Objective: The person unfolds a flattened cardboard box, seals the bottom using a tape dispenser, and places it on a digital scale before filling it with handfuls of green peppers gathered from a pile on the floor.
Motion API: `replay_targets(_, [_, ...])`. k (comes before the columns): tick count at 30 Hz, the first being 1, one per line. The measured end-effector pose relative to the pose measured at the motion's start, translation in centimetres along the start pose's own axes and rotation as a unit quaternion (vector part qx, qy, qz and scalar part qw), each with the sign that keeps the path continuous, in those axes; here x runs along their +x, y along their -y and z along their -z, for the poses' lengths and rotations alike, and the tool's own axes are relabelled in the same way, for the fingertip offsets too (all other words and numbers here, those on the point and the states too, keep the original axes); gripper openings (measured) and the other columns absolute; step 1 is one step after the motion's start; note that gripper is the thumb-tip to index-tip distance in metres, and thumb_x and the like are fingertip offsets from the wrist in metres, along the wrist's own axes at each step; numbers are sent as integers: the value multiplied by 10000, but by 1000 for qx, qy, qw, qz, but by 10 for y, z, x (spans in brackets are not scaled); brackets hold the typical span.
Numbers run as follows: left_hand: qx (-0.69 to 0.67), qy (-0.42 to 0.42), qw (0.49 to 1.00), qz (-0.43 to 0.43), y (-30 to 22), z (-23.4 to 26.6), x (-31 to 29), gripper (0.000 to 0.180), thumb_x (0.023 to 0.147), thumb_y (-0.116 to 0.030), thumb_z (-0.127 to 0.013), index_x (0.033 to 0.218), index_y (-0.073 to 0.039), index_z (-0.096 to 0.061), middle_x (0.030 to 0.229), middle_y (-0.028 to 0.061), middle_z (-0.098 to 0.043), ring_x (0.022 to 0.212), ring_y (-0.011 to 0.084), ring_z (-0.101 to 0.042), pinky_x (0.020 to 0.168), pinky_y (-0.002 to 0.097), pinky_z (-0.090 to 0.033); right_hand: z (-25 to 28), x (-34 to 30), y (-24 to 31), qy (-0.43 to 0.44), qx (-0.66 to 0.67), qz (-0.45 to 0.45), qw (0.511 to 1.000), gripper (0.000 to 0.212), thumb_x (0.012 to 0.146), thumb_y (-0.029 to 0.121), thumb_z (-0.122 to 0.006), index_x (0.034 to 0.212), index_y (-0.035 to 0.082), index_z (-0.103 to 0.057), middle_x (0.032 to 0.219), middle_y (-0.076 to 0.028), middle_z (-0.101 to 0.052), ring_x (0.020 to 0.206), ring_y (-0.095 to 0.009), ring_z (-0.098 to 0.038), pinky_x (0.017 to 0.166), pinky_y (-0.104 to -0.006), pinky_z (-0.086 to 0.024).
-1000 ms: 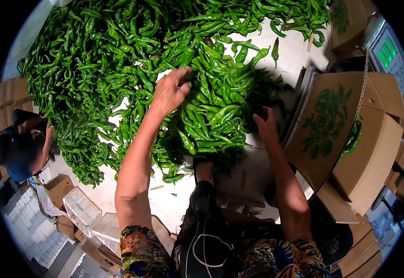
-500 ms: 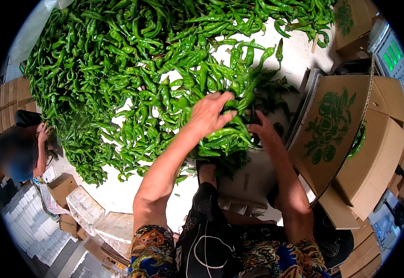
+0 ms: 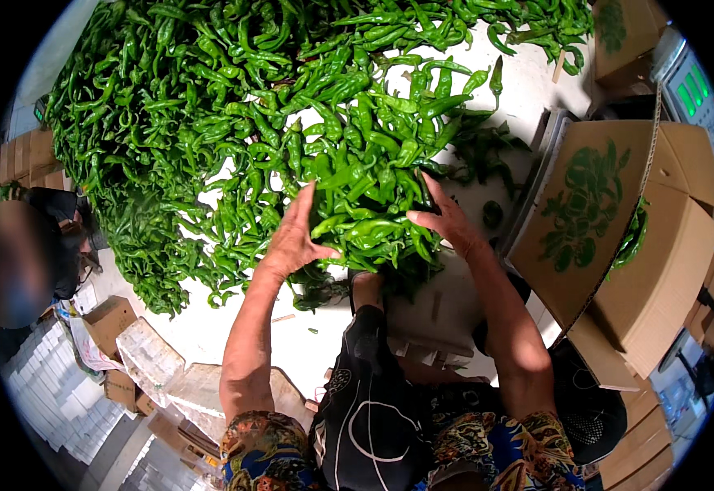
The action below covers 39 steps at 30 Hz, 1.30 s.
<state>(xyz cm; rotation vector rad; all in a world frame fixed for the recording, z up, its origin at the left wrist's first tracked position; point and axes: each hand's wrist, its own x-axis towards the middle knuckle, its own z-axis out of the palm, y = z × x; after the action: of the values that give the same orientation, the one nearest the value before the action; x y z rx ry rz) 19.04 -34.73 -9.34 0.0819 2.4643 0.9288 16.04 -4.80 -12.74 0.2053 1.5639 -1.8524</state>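
Observation:
A broad heap of long green peppers (image 3: pixel 168 106) spreads over a white surface (image 3: pixel 520 65). Two hands flank a mound of green peppers (image 3: pixel 373 233) at the near edge of this heap. On its left side is my left hand (image 3: pixel 291 239), thumb and fingers wide apart. My right hand (image 3: pixel 452 222) is against the mound's right side, fingers also spread, with the index finger touching the peppers. Neither hand is closed round a pepper. Darker peppers (image 3: pixel 488 155) lie in shadow beyond my right hand.
To my right stands an open cardboard box (image 3: pixel 594 200) with a few green peppers (image 3: pixel 633 241) inside. Behind it is a scale display (image 3: pixel 691 90) with green digits. Another person (image 3: pixel 58 237) is at the far left. Foam boxes (image 3: pixel 148 352) stand lower left.
My left hand has moved left and towards me, off the top of the mound to its side. My right hand has shifted slightly left and spread its fingers. The other person has moved.

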Motion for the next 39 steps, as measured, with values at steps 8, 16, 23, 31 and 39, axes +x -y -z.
replay_targets(8, [68,-95,991,-61,-12,-42,14,1388,404,-265,-937,1509,-107,-110,1508,214,-218,1320,439,-330,1060,461,-396,1,19,0,45,-70,-8,996,1096,654,343,-831,1494,17,-208,1463,-185,-372,1361,-257,-346,1127,-363,-251])
replay_targets(16, [-55,-87,991,-90,-25,-41,38,1300,429,-237,-940,1501,-147,-209,1503,226,-222,1368,419,-288,1119,455,-313,-5,37,7,64,-44,15,997,1100,618,205,-860,1500,55,-220,1409,-124,-444,1292,-217,-411,1095,-350,-306])
replay_targets(23, [-149,-36,984,-91,-39,-28,38,1131,481,-163,-928,1442,-71,-337,1441,200,-353,1332,344,-376,1110,403,-334,-8,30,24,81,131,-62,986,896,652,135,-825,1429,67,-384,1213,-76,-608,1123,-200,-558,1006,-334,-417])
replay_targets(31, [-123,-19,985,-122,-100,25,-1,1000,541,-203,-893,1385,-10,-392,1345,169,-432,1269,305,-435,1089,384,-353,-25,-24,64,151,164,-15,975,615,717,234,-782,1250,32,-551,1149,-72,-636,1028,-181,-600,908,-320,-477])
replay_targets(39, [-36,-47,962,-268,-213,142,-50,1006,552,-405,-889,1356,-1,-440,1318,188,-476,1238,334,-467,1049,438,-377,-69,-112,181,167,274,180,930,645,821,28,-703,1383,41,-388,1227,-61,-599,1101,-134,-574,966,-301,-445])
